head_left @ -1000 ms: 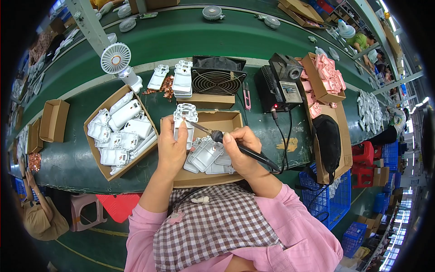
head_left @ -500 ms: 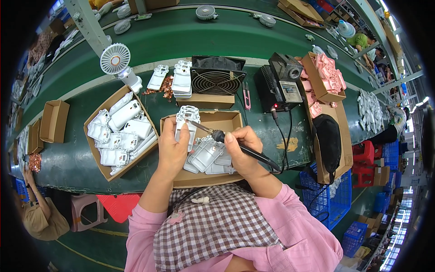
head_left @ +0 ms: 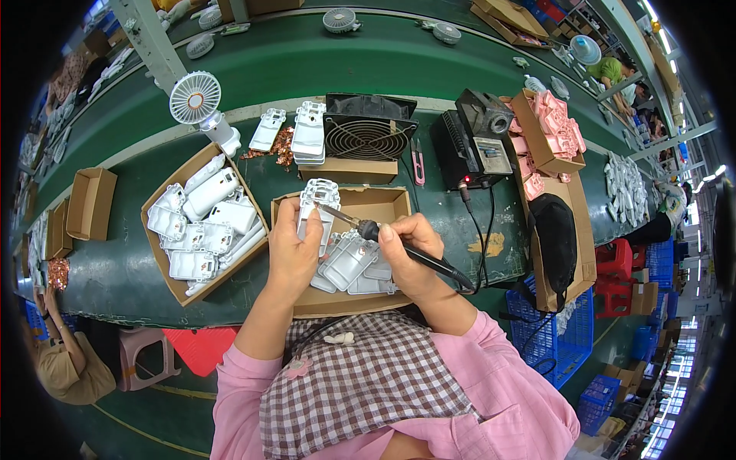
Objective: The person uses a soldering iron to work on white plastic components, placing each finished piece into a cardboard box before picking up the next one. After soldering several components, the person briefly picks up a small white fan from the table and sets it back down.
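Observation:
Between the fingers and thumb of my left hand (head_left: 295,249) is a white plastic housing (head_left: 319,201), tilted above a cardboard box. My right hand (head_left: 414,249) grips a black-handled soldering iron (head_left: 369,230), whose metal tip reaches the upper part of that housing; whether it touches cannot be made out. Several more grey-white housings (head_left: 351,261) lie in the cardboard box (head_left: 376,201) under my hands. To the left, a larger cardboard box (head_left: 170,270) holds white housings and handle parts.
Behind the box stand a black fan (head_left: 369,134), pink tweezers (head_left: 418,162) and a black soldering station (head_left: 471,146) with a cable. Copper-coloured pieces (head_left: 282,149) lie beside stacked housings (head_left: 309,132). A white handheld fan (head_left: 201,107) stands at left; pink parts (head_left: 556,126) fill a box at right.
The handheld fans on the green conveyor have shifted slightly to the left. Both my hands, the housing and the soldering iron stay in nearly the same place.

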`<action>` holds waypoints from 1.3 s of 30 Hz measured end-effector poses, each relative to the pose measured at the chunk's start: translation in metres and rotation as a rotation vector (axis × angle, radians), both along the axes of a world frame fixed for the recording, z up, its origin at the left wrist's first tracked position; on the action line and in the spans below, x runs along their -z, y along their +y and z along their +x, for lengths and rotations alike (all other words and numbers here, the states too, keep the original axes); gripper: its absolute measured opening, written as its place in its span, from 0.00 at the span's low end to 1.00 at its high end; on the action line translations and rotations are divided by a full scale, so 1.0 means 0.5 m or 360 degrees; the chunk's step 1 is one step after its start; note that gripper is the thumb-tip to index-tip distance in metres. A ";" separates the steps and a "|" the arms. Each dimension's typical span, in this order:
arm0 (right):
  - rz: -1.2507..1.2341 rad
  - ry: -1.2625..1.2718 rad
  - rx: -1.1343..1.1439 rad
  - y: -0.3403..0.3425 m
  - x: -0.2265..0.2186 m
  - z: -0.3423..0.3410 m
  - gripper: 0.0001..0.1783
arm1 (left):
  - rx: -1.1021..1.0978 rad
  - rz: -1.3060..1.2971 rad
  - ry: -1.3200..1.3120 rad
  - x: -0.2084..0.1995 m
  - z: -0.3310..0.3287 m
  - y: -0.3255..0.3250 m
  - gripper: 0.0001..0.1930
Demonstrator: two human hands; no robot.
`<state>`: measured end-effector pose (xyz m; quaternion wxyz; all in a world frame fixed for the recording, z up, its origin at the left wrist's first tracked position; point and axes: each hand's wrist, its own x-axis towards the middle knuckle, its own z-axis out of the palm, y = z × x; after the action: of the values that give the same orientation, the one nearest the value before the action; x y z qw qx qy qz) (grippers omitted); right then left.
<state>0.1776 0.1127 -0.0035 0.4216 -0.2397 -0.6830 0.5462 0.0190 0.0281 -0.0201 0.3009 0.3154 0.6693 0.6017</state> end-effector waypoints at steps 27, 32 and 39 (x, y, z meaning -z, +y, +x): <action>0.0020 0.0260 0.0042 -0.002 0.018 0.013 0.09 | 0.0008 0.0104 -0.0410 -0.020 -0.005 0.001 0.07; -0.0070 0.0166 0.0067 -0.004 0.011 0.007 0.08 | -0.0001 0.0107 -0.0424 -0.020 -0.007 0.001 0.07; -0.0089 0.0111 0.0057 -0.003 0.011 0.003 0.10 | -0.0031 0.0108 -0.0435 -0.026 -0.006 0.000 0.07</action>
<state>0.1789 0.1111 -0.0090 0.4480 -0.2445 -0.6479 0.5655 0.0159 0.0282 -0.0073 0.3724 0.2340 0.6045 0.6641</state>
